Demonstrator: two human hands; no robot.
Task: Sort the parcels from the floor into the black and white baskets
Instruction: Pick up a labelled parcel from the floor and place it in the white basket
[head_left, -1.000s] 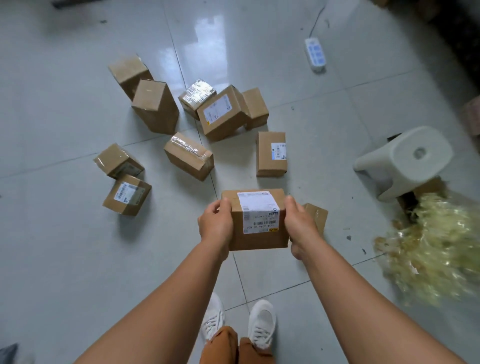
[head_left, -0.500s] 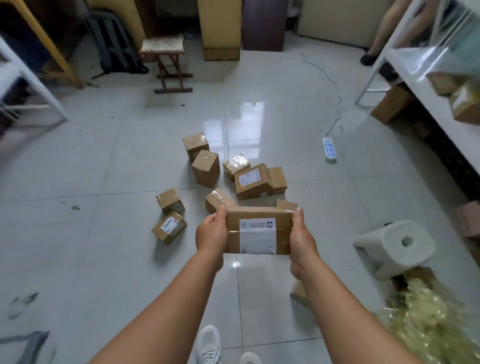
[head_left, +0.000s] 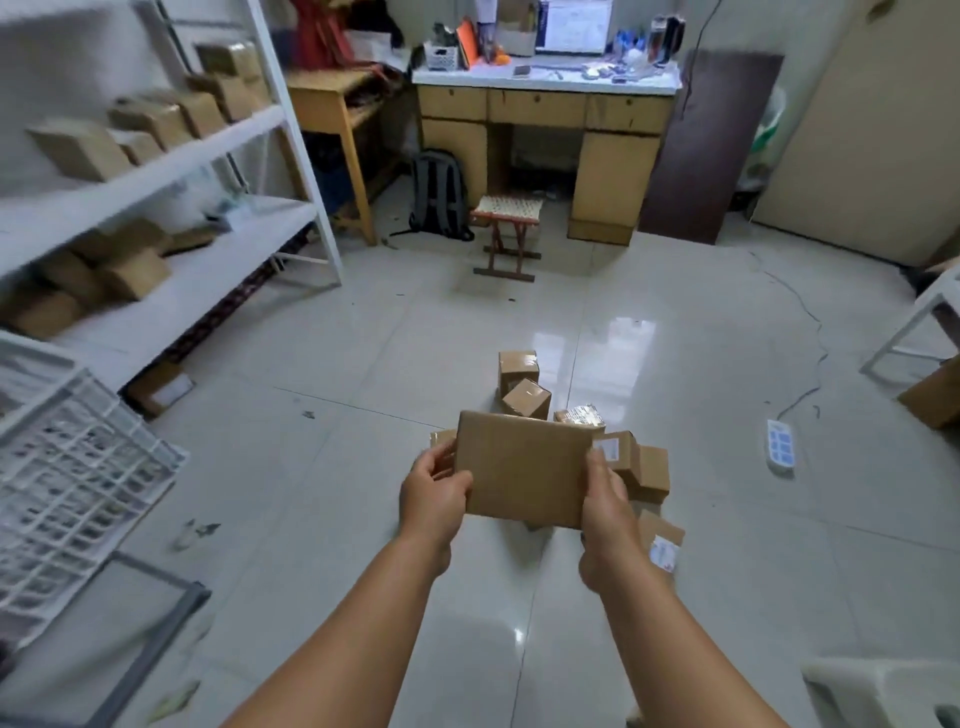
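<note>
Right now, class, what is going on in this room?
A person stands holding one brown parcel with both hands, the left hand at its left edge and the right hand at its right edge, plain side up. More parcels on the floor lie just beyond it. A white basket sits at the left, near shelves that hold more boxes. No black basket is in view.

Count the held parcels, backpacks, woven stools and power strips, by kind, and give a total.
Held parcel: 1
Backpack: 1
Woven stool: 1
Power strip: 1
Total: 4
</note>
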